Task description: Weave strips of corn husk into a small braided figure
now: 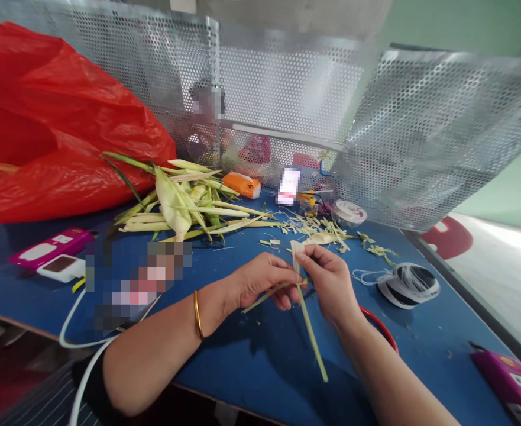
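My left hand (267,279) pinches narrow green-yellow corn husk strips (310,334) in front of me, where they cross. One strip hangs down towards me and another sticks out to the lower left. With thumb and forefinger my right hand (331,278) grips the upper end, a wider pale husk piece (294,251). The two hands are close together above the blue table (225,367). Behind them lie scattered husk scraps (326,229). A heap of corn husks (175,204) lies to the left, beyond my forearm.
A large red plastic bag (65,124) fills the back left. A perforated metal screen (282,83) borders the table. A wound spool of cord (408,285) sits to the right, red scissor-like handles (379,328) under my right wrist. A phone (140,290) and white cable (67,319) lie left.
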Demonstrator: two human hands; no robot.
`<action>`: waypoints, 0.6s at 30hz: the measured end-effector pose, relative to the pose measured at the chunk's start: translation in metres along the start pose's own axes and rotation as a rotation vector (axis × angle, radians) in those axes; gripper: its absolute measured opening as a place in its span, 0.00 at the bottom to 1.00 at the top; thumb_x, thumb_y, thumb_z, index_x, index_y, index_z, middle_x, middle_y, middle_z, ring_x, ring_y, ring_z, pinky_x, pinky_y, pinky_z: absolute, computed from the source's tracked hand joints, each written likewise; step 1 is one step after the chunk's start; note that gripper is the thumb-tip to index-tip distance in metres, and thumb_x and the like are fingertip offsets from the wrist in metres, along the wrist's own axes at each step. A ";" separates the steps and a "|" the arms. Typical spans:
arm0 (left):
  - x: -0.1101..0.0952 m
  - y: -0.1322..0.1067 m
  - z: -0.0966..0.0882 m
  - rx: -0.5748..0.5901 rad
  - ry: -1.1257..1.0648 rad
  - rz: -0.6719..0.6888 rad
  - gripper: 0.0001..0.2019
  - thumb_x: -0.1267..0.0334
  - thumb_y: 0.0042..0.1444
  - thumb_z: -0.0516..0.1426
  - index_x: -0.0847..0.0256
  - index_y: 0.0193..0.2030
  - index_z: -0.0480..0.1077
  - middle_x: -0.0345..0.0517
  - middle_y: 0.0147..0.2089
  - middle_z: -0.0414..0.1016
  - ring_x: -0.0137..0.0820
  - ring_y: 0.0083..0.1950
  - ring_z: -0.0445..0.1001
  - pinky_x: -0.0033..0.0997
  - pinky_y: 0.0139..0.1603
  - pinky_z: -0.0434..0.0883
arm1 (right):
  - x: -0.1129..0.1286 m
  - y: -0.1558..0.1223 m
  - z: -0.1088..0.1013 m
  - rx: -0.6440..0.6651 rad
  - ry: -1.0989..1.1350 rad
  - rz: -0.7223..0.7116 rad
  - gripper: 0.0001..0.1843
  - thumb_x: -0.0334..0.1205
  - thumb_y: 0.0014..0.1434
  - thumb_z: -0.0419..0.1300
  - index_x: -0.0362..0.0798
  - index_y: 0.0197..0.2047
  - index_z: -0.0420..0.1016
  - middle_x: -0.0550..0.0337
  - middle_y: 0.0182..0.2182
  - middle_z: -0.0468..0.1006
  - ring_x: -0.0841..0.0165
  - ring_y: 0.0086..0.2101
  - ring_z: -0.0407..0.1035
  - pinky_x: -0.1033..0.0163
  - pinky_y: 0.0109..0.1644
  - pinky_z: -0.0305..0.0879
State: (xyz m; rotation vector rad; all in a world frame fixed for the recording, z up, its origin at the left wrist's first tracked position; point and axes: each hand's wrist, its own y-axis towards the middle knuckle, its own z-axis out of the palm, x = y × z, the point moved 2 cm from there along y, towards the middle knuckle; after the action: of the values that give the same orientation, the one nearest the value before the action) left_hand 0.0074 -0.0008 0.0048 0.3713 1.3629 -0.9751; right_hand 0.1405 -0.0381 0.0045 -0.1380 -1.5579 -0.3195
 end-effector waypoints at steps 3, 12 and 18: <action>0.002 0.001 0.000 0.016 -0.002 -0.019 0.10 0.58 0.43 0.62 0.65 0.26 0.74 0.45 0.24 0.77 0.26 0.20 0.70 0.26 0.24 0.67 | -0.002 -0.002 0.003 -0.019 -0.006 0.001 0.15 0.49 0.47 0.68 0.48 0.26 0.71 0.69 0.20 0.65 0.75 0.19 0.56 0.70 0.18 0.55; -0.001 0.000 -0.002 -0.097 -0.046 -0.019 0.08 0.61 0.46 0.62 0.65 0.26 0.74 0.41 0.23 0.73 0.22 0.20 0.68 0.24 0.24 0.64 | -0.004 0.015 -0.012 0.114 -0.383 -0.168 0.19 0.55 0.59 0.56 0.48 0.29 0.74 0.62 0.23 0.73 0.68 0.25 0.68 0.65 0.29 0.64; 0.002 0.005 -0.007 -0.088 -0.143 -0.040 0.17 0.51 0.55 0.57 0.66 0.30 0.75 0.43 0.23 0.72 0.24 0.20 0.68 0.25 0.23 0.64 | -0.005 0.024 -0.026 0.145 -0.745 -0.339 0.15 0.49 0.65 0.52 0.51 0.36 0.75 0.59 0.30 0.79 0.65 0.32 0.71 0.62 0.38 0.63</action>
State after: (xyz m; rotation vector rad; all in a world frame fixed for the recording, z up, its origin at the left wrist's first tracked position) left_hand 0.0063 0.0062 -0.0003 0.2048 1.2828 -0.9529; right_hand 0.1728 -0.0222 0.0016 0.1434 -2.3442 -0.4482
